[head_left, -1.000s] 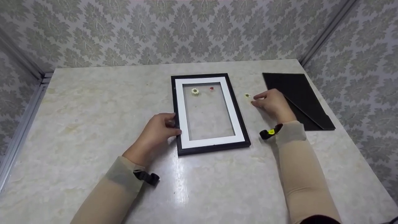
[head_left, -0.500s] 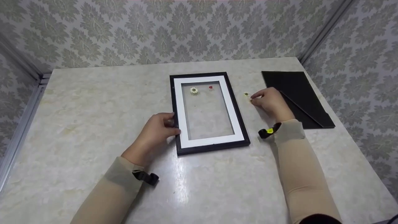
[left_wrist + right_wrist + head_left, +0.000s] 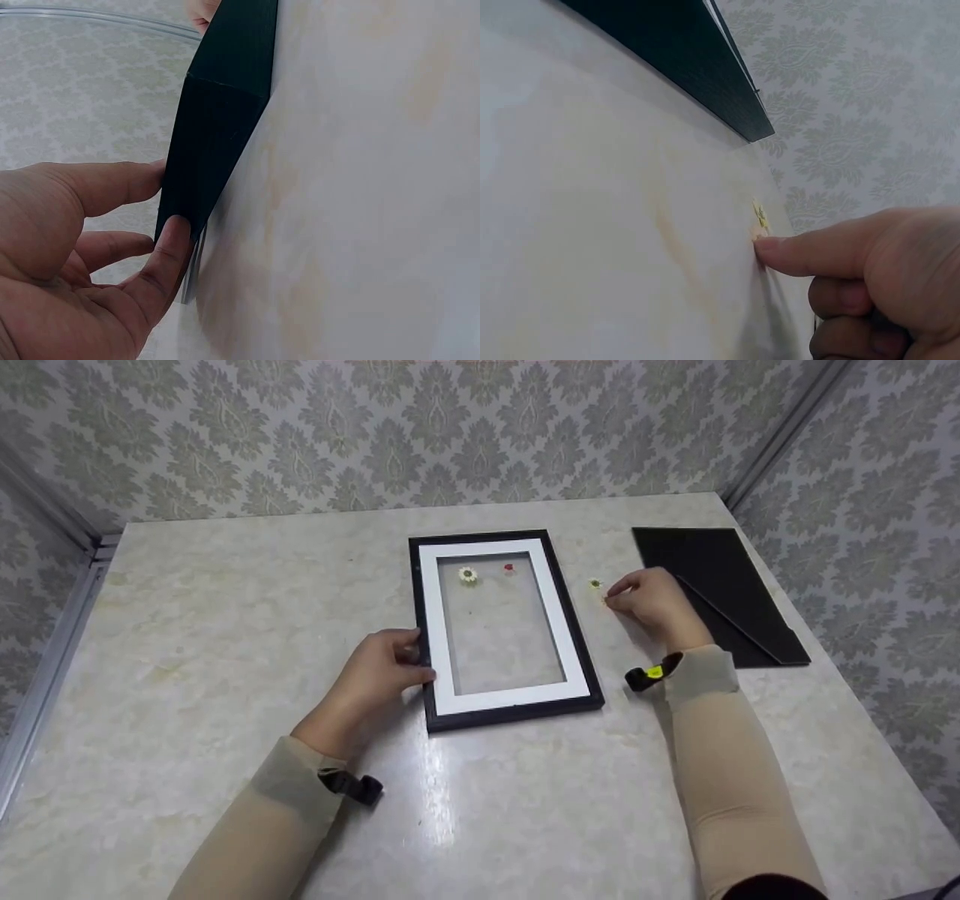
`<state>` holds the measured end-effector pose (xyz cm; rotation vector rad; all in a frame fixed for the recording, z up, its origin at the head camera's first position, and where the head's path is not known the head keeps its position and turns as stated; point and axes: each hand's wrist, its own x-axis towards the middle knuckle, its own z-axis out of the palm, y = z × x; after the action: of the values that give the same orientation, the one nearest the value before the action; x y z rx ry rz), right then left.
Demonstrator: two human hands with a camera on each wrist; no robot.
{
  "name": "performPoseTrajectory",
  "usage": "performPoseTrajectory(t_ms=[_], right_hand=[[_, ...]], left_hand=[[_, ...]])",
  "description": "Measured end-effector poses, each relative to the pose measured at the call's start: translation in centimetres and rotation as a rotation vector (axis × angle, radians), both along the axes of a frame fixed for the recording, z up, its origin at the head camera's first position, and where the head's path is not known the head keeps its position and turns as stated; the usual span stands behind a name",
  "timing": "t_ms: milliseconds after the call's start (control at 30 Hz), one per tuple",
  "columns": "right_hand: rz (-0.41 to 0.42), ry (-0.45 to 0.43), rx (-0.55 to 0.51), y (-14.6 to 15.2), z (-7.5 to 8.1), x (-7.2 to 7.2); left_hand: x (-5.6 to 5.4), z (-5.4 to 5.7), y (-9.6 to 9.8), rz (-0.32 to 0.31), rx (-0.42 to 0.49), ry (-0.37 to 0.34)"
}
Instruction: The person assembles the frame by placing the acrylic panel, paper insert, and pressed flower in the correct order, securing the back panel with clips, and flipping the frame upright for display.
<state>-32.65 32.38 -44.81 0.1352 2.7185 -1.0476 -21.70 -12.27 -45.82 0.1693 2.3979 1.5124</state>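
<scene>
A black picture frame (image 3: 515, 707) with a white mat lies on the table. My left hand (image 3: 375, 671) grips its left edge between thumb and fingers; the left wrist view shows the thumb on the frame's black side (image 3: 202, 142). Within the frame's window are a white daisy-like flower (image 3: 468, 575) and a small red flower (image 3: 509, 567). To the right of the frame, my right hand (image 3: 651, 604) pinches a tiny pale orange flower (image 3: 759, 234) at the tabletop, mostly hidden by the fingertips. Just beyond those fingertips lies a small yellowish-white flower (image 3: 595, 583).
Black flat boards (image 3: 705, 551) overlap at the table's right side, partly behind the right hand. The marbled table (image 3: 225, 600) meets a patterned wall (image 3: 405, 435) at the back. Dark specks dot the frame's window.
The right thumb and fingertips have closed together on the tiny pale orange flower. The left hand keeps its grip on the frame, and the view has shifted slightly.
</scene>
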Motion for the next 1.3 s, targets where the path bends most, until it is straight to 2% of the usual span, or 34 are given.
performPoseTrajectory(t_ms=[200, 400, 567, 700, 800, 967, 1300], right_hand=[[-0.002, 0.049, 0.011, 0.1, -0.2, 0.0], [-0.072, 0.044, -0.127, 0.2, 0.3, 0.1], [-0.098, 0.083, -0.172, -0.1, 1.0, 0.1], [-0.08, 0.078, -0.332, -1.3, 1.6, 0.1], [-0.058, 0.055, -0.409, -2.6, 2.1, 0.3], [0.019, 0.033, -0.369, -5.3, 2.7, 0.5], [0.22, -0.015, -0.189, -10.8, 3.0, 1.8]], left_hand=[[0.1, 0.0, 0.0, 0.0, -0.001, -0.002], [0.1, 0.0, 0.1, -0.001, -0.015, 0.012], [0.0, 0.0, 0.2, -0.008, -0.015, 0.02], [0.0, -0.1, 0.1, -0.003, -0.019, 0.023], [-0.1, -0.1, 0.2, -0.004, -0.011, 0.015], [-0.2, -0.2, 0.2, -0.004, -0.003, 0.002], [0.0, -0.1, -0.1, 0.009, -0.023, -0.024]])
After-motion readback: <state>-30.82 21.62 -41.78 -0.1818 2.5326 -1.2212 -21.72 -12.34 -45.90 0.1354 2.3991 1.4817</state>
